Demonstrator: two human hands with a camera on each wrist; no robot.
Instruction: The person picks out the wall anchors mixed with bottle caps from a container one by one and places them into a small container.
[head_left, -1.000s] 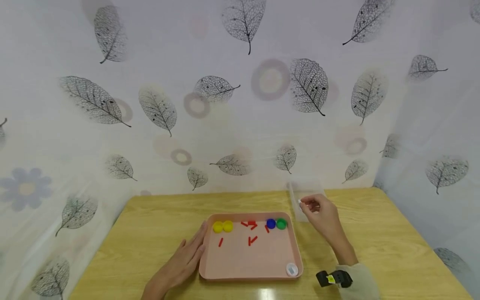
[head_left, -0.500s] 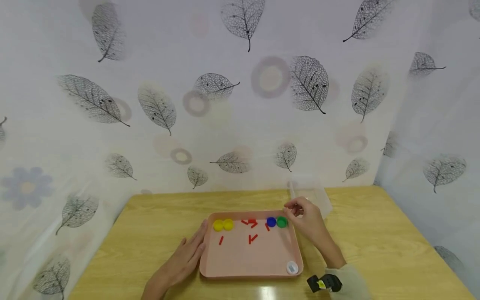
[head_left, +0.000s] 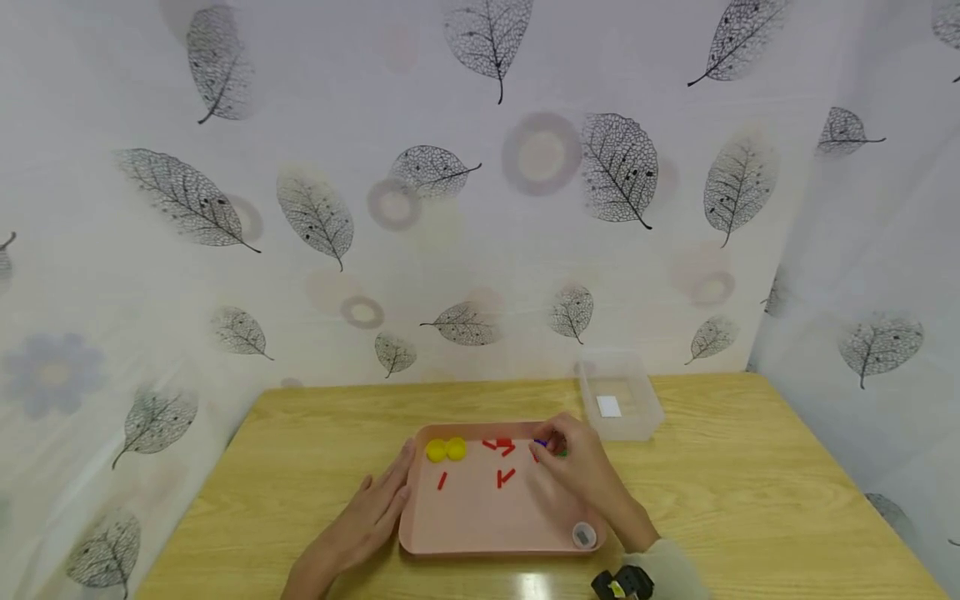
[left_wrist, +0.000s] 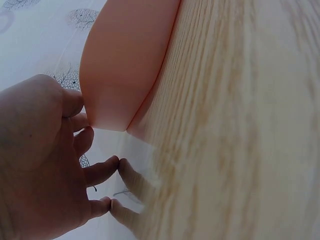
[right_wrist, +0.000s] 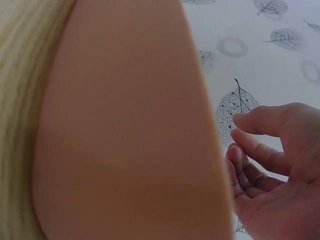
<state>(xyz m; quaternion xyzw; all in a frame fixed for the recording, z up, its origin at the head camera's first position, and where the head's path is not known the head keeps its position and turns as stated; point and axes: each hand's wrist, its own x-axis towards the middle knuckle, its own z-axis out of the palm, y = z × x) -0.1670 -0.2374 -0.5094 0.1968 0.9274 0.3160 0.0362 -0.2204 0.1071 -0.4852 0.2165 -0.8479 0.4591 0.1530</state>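
Head view: the tray (head_left: pixel 491 551) lies between left hand (head_left: pixel 363 512) and right hand (head_left: pixel 581 462). The blue cap (head_left: pixel 541 442), half-hidden by the latter, is judged light, stiff, best pinched by its rim. Left wrist view: the tray's wall is touched by outstretched fingers (left_wrist: pixel 74 103). Right wrist view: thumb (right_wrist: pixel 262 120) and forefinger (right_wrist: pixel 261 152) are held slightly apart, nothing seen between.

From here I see a yellowish wood-grain table (head_left: pixel 315 433). Behind it rises a pale wall covering (head_left: pixel 510 250) printed with dark skeleton leaves and faint rings. Left of the table I make out a bluish printed flower (head_left: pixel 54 371); a bright glare (head_left: pixel 534 586) marks its near side.
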